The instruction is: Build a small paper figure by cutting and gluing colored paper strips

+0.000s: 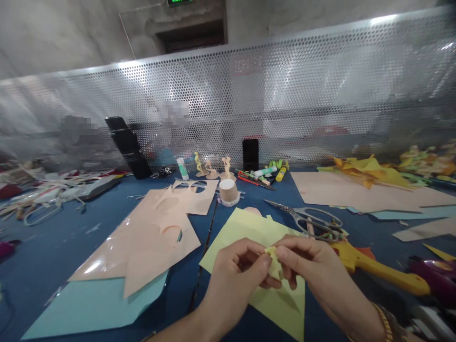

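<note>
At your left lie flat, pale peach paper sheets with round holes cut out (142,249), overlapping a light blue paper sheet (99,306). Next comes a pale yellow-green paper sheet (233,232), spread under your hands. Your left hand (237,273) pinches its thumb and fingertips on the left side of a small, folded-looking pale yellow paper piece (275,270), which sits up between both hands, above that sheet. Your right hand (317,263) closes thumb and fingers on its upper right edge (the fingertips behind it are partly hidden). The piece should weigh next to nothing, bend softly and crease or tear under a hard squeeze; light fingertip pressure at its opposite edges seems best. Farther right rest silver metal scissors (296,214), then a yellow plastic-handled tool (386,273), just beyond your right hand.
</note>
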Tool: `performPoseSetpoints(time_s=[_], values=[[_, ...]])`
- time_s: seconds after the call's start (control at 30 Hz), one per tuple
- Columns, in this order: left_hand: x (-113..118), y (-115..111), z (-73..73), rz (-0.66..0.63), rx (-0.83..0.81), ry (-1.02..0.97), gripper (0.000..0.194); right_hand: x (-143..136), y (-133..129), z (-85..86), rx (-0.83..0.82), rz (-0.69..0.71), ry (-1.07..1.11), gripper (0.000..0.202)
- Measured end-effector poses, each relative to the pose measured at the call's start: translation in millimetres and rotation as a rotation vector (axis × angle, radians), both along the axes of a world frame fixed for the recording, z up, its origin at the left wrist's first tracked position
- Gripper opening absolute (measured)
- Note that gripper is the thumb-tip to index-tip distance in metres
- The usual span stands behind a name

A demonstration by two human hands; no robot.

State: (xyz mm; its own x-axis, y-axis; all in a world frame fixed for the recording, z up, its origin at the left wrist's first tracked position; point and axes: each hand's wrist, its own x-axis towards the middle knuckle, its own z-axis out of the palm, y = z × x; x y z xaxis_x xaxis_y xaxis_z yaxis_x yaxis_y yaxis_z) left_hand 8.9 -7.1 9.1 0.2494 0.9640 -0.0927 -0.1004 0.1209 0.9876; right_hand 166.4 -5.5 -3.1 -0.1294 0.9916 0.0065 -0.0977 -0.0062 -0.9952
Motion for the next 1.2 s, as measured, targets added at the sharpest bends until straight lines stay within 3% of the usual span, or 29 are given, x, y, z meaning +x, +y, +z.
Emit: performPoseSetpoints(time_s=[0.17,0.57,0.93,1.2], values=[[1.1,2.9,0.5,0.002,-0.069,-0.032,0.013,-0.2,-0.7,2.7,-0.046,0.043,0.098,0.036],[-0.4,1.3,-1.7,-0.002,0.002,0.010,0.015,2.8,-0.9,1.4,0.031,-0.055,-0.135,0.027],[1.9,-0.4,-0.4,0.003,0.001,-0.009,0.016,-0.4,-4.0,12.9,0.182,-0.156,-0.321,0.025],[0.3,4.1,-1.4,0.008,-0.069,-0.012,0.015,2.2,1.0,3.3,-0.009,0.003,-0.004,0.037]])
